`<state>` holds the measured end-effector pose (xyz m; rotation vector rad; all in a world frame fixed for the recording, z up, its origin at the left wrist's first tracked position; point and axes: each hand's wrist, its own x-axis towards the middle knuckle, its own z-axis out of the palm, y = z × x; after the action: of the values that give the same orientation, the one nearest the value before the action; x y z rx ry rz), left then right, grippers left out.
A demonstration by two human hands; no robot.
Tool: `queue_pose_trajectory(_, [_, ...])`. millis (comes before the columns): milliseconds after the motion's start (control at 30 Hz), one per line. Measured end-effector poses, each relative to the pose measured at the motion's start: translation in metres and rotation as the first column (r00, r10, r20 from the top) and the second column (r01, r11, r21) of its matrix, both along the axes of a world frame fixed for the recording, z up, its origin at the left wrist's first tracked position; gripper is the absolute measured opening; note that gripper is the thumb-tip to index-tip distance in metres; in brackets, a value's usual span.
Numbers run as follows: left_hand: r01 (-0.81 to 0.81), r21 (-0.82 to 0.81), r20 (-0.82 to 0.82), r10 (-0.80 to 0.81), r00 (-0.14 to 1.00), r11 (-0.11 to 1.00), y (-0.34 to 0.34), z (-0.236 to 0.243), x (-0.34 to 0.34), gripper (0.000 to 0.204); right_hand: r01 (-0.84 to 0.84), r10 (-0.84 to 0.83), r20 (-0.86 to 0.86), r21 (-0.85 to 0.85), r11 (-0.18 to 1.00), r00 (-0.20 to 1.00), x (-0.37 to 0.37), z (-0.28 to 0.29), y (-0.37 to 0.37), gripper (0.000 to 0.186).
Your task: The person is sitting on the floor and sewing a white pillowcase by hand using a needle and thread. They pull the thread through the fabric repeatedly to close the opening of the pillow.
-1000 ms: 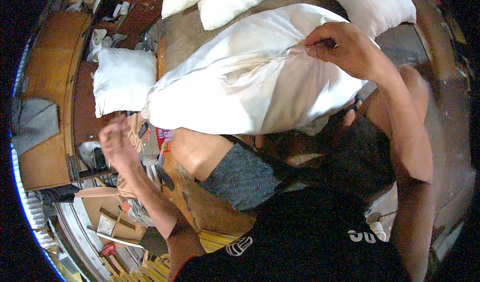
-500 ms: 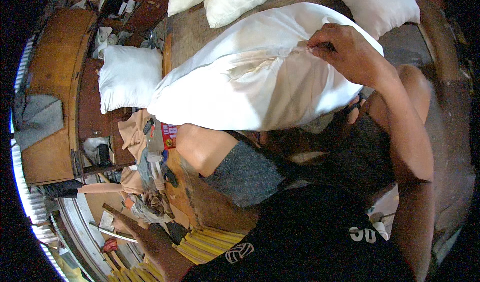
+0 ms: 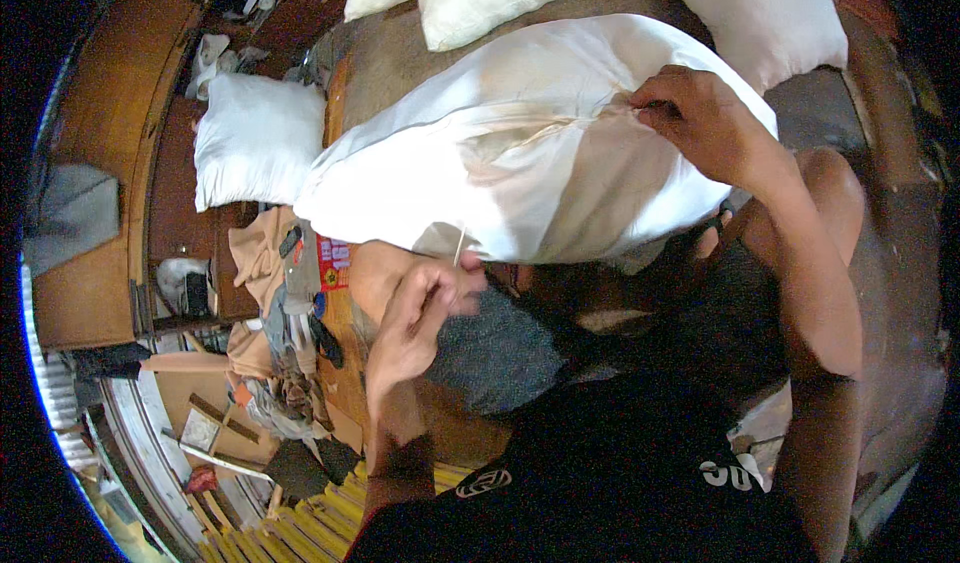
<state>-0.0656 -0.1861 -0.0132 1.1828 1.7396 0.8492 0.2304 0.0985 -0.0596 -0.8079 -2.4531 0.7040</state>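
A large white stuffed pillow (image 3: 390,193) lies across my lap, with a gathered, brownish open seam along its top. My right hand (image 3: 705,123) is closed at the far right end of that seam, pinching the cover's cloth between thumb and fingers. Just off the pillow's near edge is my left hand (image 3: 420,308), slightly blurred, its fingers drawn together. A thin pale stick-like thing (image 3: 460,247) points up from those fingers, its tip against the pillow's outline. Whether it touches the cloth, I cannot tell.
A smaller white pillow (image 3: 260,141) sits at the left, beside a wooden cabinet (image 3: 100,163). More pillows (image 3: 500,1) lie at the back, another (image 3: 765,23) at the far right. Clothes (image 3: 262,261) are heaped at the left, above yellow slats (image 3: 330,513).
My left hand has risen from the lower left to the pillow's near edge, with the thin pale stick now showing. My right hand keeps its pinch. The view has shifted slightly.
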Motion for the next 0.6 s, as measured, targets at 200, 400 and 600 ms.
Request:
queue_pose_trajectory(200, [-0.7,0.297,0.165,0.687,0.707,0.649,-0.051,0.036,-0.051,0.005,-0.026,0.027,-0.015,0.063,0.998,1.0,0.002,-0.003,-0.005,0.016])
queue_pose_trajectory(400, [0.117,0.727,-0.669,0.736,-0.1,0.677,-0.114,0.045,-0.205,0.008,-0.039,0.046,-0.057,0.117,0.992,0.997,0.0,-0.003,-0.006,0.015])
queue_pose_trajectory(600, [-0.358,0.653,-0.756,0.606,-0.248,0.667,-0.203,0.021,-0.259,0.011,-0.057,0.073,-0.063,0.221,0.973,0.995,0.001,-0.009,-0.006,0.014])
